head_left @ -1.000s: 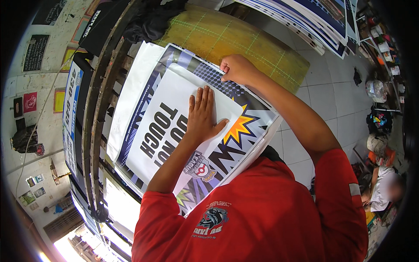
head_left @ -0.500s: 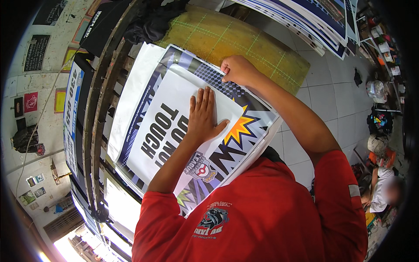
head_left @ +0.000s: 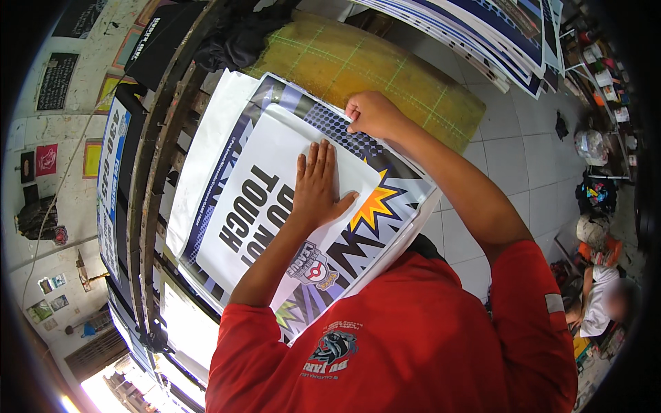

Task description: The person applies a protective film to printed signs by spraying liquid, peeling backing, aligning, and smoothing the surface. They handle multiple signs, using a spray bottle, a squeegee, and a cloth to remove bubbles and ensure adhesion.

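A printed poster (head_left: 375,203) with purple stripes, dark dots and a yellow-orange starburst lies before me. On top of it is a white sheet (head_left: 274,141) with large black lettering. My left hand (head_left: 318,182) rests flat on this sheet, fingers stretched forward and thumb out to the right, holding nothing. At the poster's far edge, my right hand (head_left: 375,115) has its fingers closed in a pinch on the border. A small white bit shows at those fingertips; the underside of the grip is hidden. My left forearm covers part of the lettering.
Beyond the poster lies a yellowish mat (head_left: 330,55) with a green grid. Dark cloth (head_left: 237,38) is heaped at its left, by a long metal rail (head_left: 153,172). More printed sheets (head_left: 475,34) are stacked at the far right. Another person (head_left: 599,303) sits at the right.
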A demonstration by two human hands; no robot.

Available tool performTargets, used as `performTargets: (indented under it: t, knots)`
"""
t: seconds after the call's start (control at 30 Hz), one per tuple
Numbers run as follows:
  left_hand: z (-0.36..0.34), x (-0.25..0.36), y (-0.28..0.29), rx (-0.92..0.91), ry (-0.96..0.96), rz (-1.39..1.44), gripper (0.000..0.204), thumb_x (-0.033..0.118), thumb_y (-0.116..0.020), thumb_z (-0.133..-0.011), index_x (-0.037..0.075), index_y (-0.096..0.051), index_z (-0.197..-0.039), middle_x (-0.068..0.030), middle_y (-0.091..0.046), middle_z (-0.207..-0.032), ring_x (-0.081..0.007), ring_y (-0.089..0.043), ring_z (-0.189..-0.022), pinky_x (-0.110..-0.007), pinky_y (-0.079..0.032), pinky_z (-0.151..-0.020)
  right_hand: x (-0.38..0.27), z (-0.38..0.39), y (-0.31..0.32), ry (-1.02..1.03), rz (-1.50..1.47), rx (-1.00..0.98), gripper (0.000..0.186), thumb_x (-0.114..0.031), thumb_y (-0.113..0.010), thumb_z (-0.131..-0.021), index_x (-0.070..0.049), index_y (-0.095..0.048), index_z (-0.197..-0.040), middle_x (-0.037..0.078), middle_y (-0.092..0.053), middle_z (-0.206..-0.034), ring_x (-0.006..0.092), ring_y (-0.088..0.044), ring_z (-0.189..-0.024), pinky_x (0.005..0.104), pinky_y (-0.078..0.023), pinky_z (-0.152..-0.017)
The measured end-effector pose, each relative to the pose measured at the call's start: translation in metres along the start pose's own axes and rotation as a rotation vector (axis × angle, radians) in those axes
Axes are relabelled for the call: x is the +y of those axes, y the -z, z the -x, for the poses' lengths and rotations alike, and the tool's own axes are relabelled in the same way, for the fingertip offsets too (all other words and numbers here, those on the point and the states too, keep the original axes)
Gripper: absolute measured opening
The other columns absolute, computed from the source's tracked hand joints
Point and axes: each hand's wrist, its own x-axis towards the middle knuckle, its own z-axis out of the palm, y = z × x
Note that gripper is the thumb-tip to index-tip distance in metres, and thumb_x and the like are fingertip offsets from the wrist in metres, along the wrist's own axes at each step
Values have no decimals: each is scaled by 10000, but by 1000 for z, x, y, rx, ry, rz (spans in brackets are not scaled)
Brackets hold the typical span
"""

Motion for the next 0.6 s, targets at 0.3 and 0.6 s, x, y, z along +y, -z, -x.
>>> performTargets:
  t: [0.3,0.6]
  knots:
    - [0,-2,-2,-5,-6,-21,1074,585,-624,-795,-54,-150,-1516,-248,-180,-1583,-407,-108,-1489,-546,-90,-1191,-1,-1,1,-16,15,-12,302,-29,-832,-658,20,-698,-924,113,-709,-857,200,-678,-772,302,-531,-698]
    - [0,0,-2,-13,2,-27,1075,581,-629,-794,-55,-150,-1516,-241,-180,-1585,-400,-107,-1490,-540,-90,-1194,5,-5,-2,-23,-29,-24,304,-22,-833,-654,29,-699,-922,117,-710,-851,189,-678,-770,292,-534,-701]
